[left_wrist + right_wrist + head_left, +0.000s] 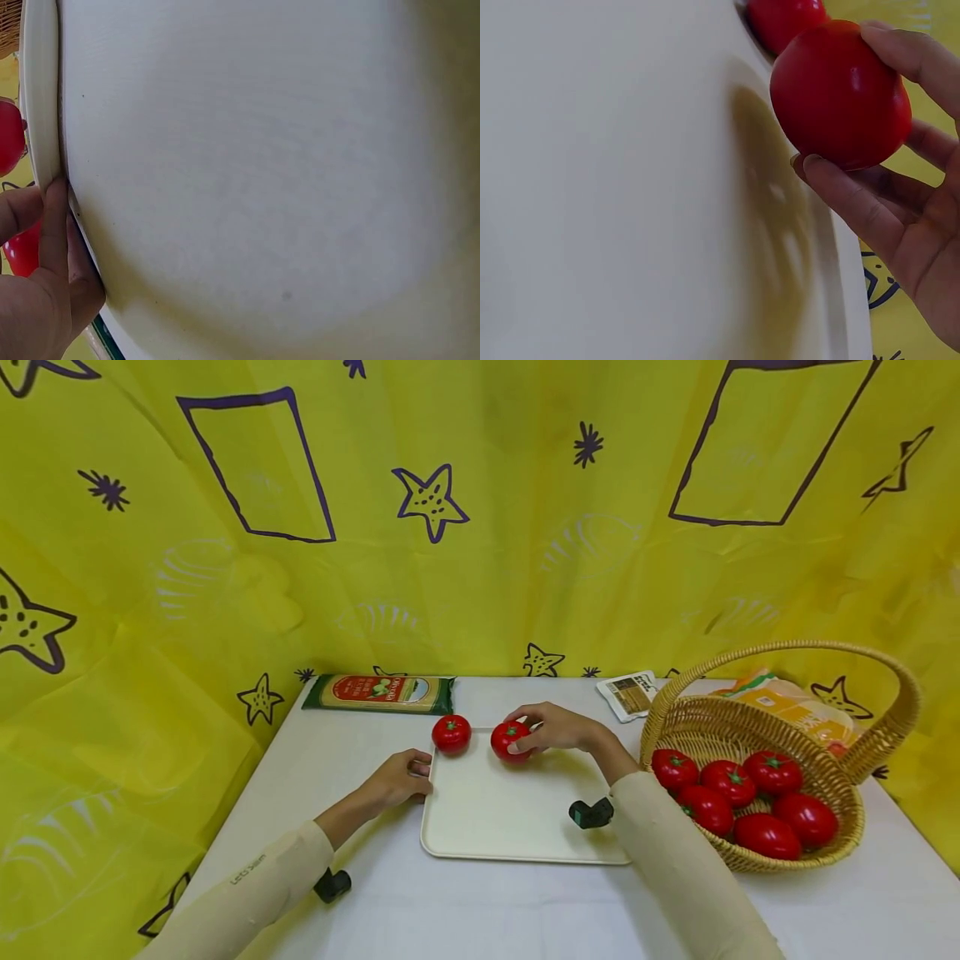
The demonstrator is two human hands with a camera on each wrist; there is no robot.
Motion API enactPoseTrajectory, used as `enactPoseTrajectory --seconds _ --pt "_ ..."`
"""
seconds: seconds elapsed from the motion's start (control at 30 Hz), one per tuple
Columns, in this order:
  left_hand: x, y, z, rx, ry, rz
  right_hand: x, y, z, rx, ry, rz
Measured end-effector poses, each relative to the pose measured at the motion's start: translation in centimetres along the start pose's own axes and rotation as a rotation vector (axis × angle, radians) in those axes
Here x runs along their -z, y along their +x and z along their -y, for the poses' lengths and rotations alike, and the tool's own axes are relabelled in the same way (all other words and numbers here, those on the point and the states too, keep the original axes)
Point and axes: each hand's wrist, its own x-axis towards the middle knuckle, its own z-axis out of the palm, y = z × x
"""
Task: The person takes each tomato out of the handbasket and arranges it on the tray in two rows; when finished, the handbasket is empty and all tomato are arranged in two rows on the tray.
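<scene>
My right hand (553, 727) holds a red tomato (509, 742) over the far edge of a cream tray (517, 814). In the right wrist view the thumb and fingers curl round this tomato (841, 96), and its shadow falls on the tray. A second tomato (452, 734) sits at the tray's far left corner. At the tray's left side is my left hand (397, 779); in the left wrist view its thumb and fingers pinch the tray's rim (42, 97).
At the right stands a wicker basket (851, 827) with a tall handle, holding several tomatoes (727, 782). A green-ended pasta package (378, 692) lies at the back left. Behind the basket are a small white packet (628, 695) and an orange bag (798, 706). A yellow curtain (495, 585) hangs behind the table.
</scene>
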Motion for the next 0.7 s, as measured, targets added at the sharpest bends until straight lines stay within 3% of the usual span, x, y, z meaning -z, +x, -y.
enactPoseTrajectory --seconds 0.7 --pt "0.2 0.0 -0.2 0.01 0.028 0.008 -1.1 2.1 -0.4 -0.002 0.029 -0.099"
